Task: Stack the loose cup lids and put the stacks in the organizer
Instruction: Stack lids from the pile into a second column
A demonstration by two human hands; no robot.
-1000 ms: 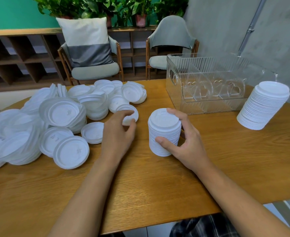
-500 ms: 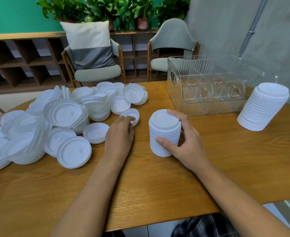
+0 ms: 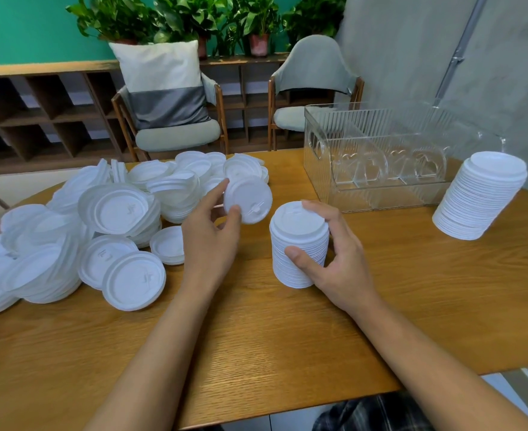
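Lid pinched in left hand, beside stack

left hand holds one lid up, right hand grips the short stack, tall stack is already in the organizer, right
No: in the head view the tall stack stands on the table, right of the organizer, not in it. The left hand holds a lid and the right hand grips the short stack.

L grip raised, pinching, R grip lower, curled in grasp
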